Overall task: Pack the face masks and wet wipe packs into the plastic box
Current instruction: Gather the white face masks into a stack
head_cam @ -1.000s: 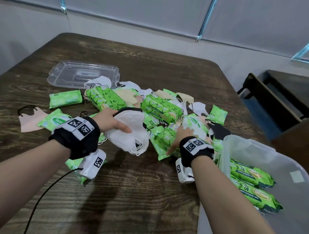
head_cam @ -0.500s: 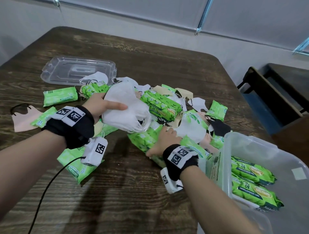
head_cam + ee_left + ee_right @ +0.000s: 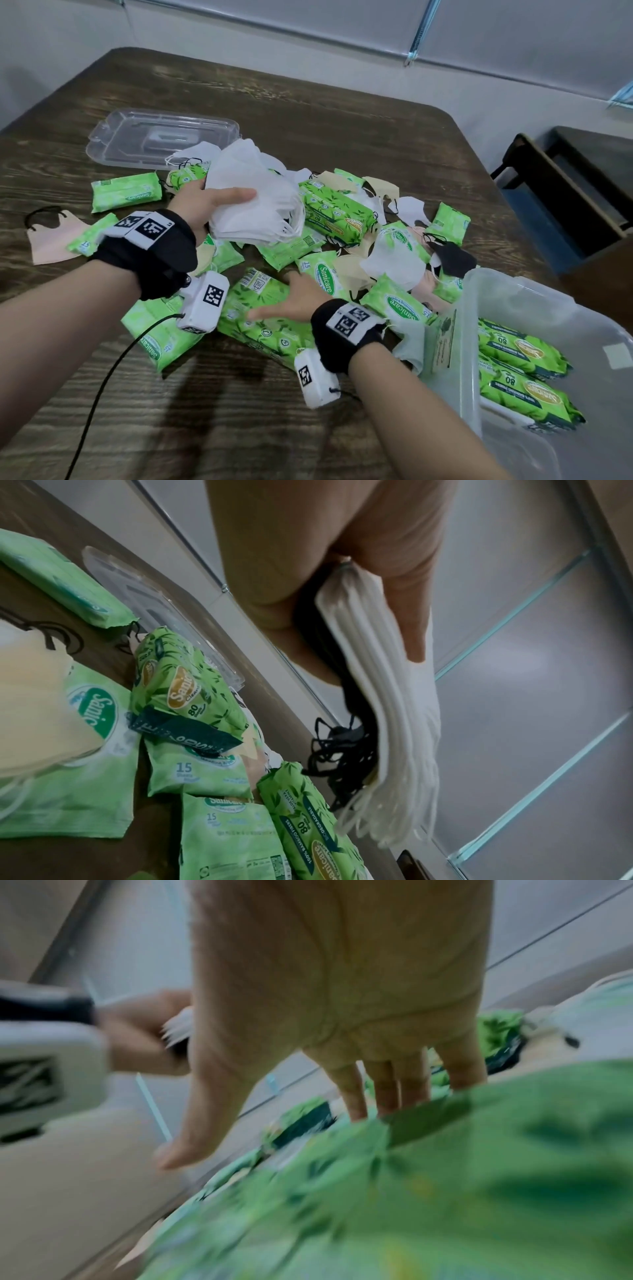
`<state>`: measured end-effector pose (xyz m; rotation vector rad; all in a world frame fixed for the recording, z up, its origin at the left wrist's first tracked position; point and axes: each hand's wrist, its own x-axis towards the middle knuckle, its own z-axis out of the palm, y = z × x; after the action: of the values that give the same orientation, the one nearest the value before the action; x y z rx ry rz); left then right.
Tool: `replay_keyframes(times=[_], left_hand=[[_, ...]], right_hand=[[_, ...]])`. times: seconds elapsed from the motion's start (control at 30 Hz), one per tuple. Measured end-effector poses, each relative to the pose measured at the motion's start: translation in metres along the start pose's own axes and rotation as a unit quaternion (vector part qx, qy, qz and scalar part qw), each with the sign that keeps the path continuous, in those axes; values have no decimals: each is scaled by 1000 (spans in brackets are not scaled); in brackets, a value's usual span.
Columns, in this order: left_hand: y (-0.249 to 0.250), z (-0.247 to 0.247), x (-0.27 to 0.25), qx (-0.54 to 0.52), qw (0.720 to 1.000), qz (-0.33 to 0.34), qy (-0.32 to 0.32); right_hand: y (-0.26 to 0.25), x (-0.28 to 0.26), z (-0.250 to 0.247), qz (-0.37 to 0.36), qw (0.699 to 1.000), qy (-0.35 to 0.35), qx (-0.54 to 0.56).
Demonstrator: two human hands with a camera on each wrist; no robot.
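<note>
white masks, a whole stack of white face masks [image 3: 255, 205], sat pinched in the left hand [image 3: 202, 205] above the pile, left of centre in the head view, thumb across the top sheet and fingers underneath. the left wrist view showed the layered edges fanning out below the fingers [image 3: 407, 593], with black ear loops [image 3: 342, 750] dangling free. i judged the grip sound near the fold but loose at the far end, so carrying the stack flat and low toward the plastic box [image 3: 534, 308] at the lower right of the frame would keep the sheets from sliding apart or a loop from snagging on a pack.

the right hand [image 3: 291, 301] lay just below centre in the head view, palm down, fingers straight and spread wide, resting on a large wet wipe pack [image 3: 260, 318] and gripping nothing. the right wrist view was blurred, though the straight fingers [image 3: 383, 1085] showed plainly. to lift that pack well, i thought, the fingers would need to curl under its long edge, since the slick wrapper would slip from a flat press.

two large packs [image 3: 520, 373] already lay inside the box, side by side. many wipe packs and loose masks were heaped on the wooden table [image 3: 308, 113], and the clear lid [image 3: 137, 137] lay at the upper left, well apart from the box.
</note>
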<state>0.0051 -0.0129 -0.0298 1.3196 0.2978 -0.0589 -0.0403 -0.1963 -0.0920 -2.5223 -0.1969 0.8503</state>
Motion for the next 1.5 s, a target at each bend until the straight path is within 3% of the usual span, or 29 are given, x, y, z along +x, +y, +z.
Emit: replay_keyframes(times=[0.07,0.27,0.43,0.63,0.8,0.9,1.0,1.1,1.2,1.33,1.5], left_hand=[[-2,-2,3,-7,1000,-9,-3],[-10,6,4,50,995,-47,-67],[-17,10,8,79,992,-54,-81],[-26,8,15,97,988,-59,-100],[-24,7,10,112,978,-59,-164],[-19,9,4,141,970,-45,-192],[-7,10,-5,149,963,-24,-224],[7,8,-13,147,961,6,-234],[20,6,-23,133,957,36,-257],[38,4,-40,119,954,60,-270],[52,-3,-51,99,964,82,-233]], right_hand=[[12,6,-18,13,995,34,91],[61,32,-46,76,978,187,48],[86,45,-35,129,978,159,-37],[91,53,-18,108,979,163,-63],[83,48,-32,133,955,255,-74],[66,37,-52,111,949,295,-13],[45,18,-74,72,952,291,66],[30,-11,-94,0,948,291,127],[19,-38,-102,-76,923,315,206],[5,-69,-101,-138,894,247,347],[7,-91,-117,-178,907,173,341]])
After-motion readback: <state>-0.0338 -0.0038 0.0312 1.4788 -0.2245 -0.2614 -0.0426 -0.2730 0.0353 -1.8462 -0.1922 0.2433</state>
